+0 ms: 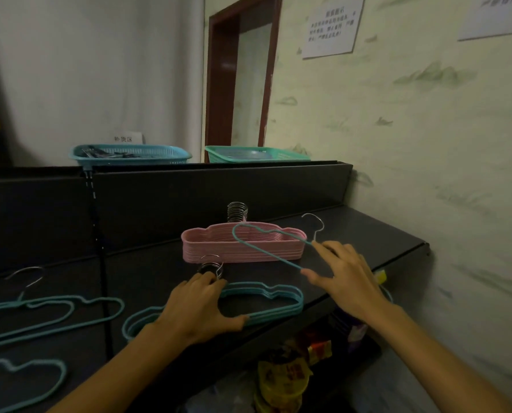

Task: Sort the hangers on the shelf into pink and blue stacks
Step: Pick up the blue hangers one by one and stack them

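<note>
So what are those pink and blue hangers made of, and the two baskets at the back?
The pink hangers and blue hangers look like thin wire under a matte, fuzzy-looking coating, perhaps flocked or rubbery. Their hooks are bare, shiny metal. The blue basket and green basket look like moulded plastic, with perforated mesh walls.

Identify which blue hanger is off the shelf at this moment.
The single blue hanger held up by the right hand, tilted in front of the pink stack. The other blue ones lie flat: the blue stack under the left hand and the loose hangers farther left.
</note>
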